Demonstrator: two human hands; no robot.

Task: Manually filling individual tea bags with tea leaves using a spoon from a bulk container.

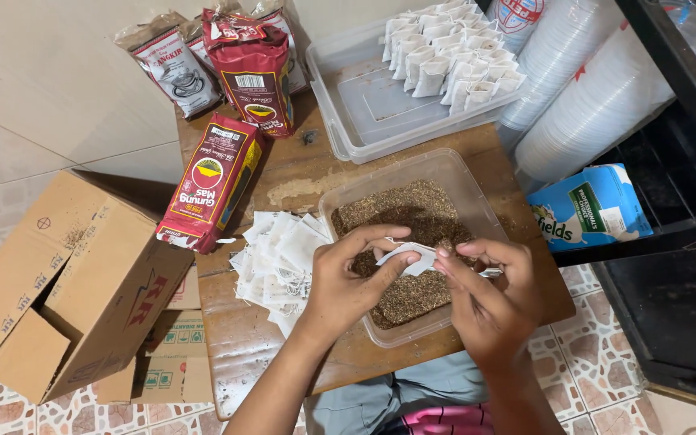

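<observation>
While both hands work above the tub, here's the layout:
left hand: left hand (348, 282) pinches the left end of a small white paper filter bag (414, 258), fingers curled closed on it.
right hand: right hand (489, 294) grips the same bag's right end; cannot tell whether it holds anything else.
bag position: held in the air just over the near half of the clear rectangular plastic tub (348, 193), between the two hands.
tub contents: loose brown dried tea leaves (412, 209), filling most of the floor.
left of tub: loose pile of flat empty white paper bags (275, 262), touching the tub's left wall.
far side: clear plastic tray (356, 105) with rows of upright filled white bags (449, 52) at its far right.
far left: red foil tea packets (215, 181), one lying flat, more standing behind.
surface: worn brown wooden table (283, 173).
floor left: open brown cardboard box (66, 282).
right: blue-and-white carton (590, 205), stacks of white plastic lids (590, 89) behind it.
</observation>
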